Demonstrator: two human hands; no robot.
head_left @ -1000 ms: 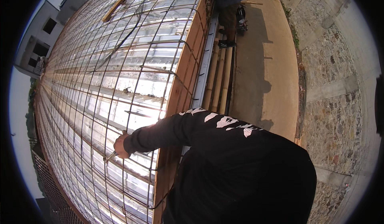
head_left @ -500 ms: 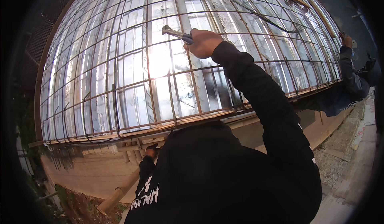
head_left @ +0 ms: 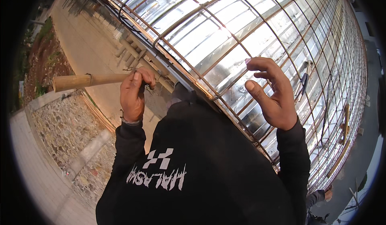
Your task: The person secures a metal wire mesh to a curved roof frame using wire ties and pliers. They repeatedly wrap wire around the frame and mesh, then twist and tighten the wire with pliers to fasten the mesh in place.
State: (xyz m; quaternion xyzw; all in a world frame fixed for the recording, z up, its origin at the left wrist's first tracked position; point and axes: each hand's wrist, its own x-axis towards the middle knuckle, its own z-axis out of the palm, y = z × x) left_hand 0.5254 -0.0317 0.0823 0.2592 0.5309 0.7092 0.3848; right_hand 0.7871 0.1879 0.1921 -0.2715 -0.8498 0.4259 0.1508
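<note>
Left hand (head_left: 133,98) 9 o'clock by bamboo pole (head_left: 90,81), grip curled, can't tell on what, right hand (head_left: 278,96) 3 o'clock over rebar mesh (head_left: 223,26), grip spread, empty

I'm seeing rust-brown rebar mesh (head_left: 240,43), bars crossed in a grid. Hand tool (head_left: 303,83) lies loose past the right hand (head_left: 274,90): dark blue handle, metal head toward the top of my view. Can't tell if it's on the bars or below. Tan bamboo pole (head_left: 90,81) runs near level behind the left hand (head_left: 134,94); contact unclear.
</note>
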